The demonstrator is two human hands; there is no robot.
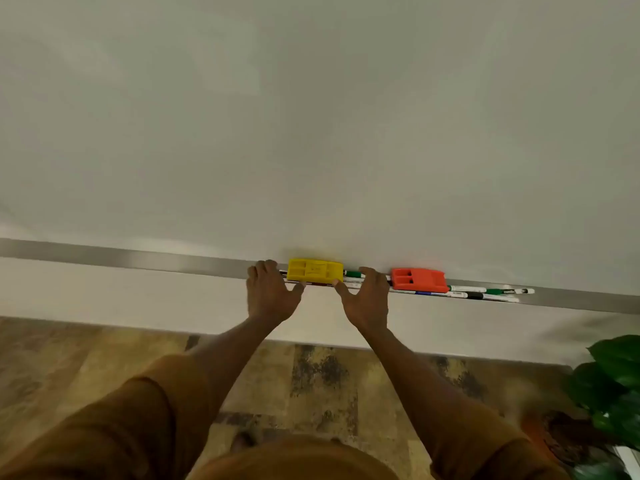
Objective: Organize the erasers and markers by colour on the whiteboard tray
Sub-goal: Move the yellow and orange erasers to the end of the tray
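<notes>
Whiteboard tray (194,263): metal ledge along the lower edge of the whiteboard (311,116), running across the view and carrying all task items

Yellow eraser (315,270): on the tray, resting over several markers; taken as landmark for all positions below

Left hand (268,296): immediately left of the yellow eraser, fingers (265,266) curled over the tray edge, thumb touching the eraser's lower left corner; no firm clamp on the eraser visible

Right hand (367,299): immediately right of the yellow eraser, thumb tip at its lower right corner, remaining digits laid over the markers on the tray; contents of this hand cannot be told

Green marker (353,274): just right of the yellow eraser, partly hidden under the right hand

Orange eraser (419,280): farther right of the yellow eraser, beyond the right hand, also lying on markers

Marker group (485,293): white-bodied, with green, black and blue bands, lying lengthwise on the tray, extending right from under the orange eraser; farthest from the yellow eraser

Potted plant (613,386): on the floor, far lower right of the yellow eraser
</notes>
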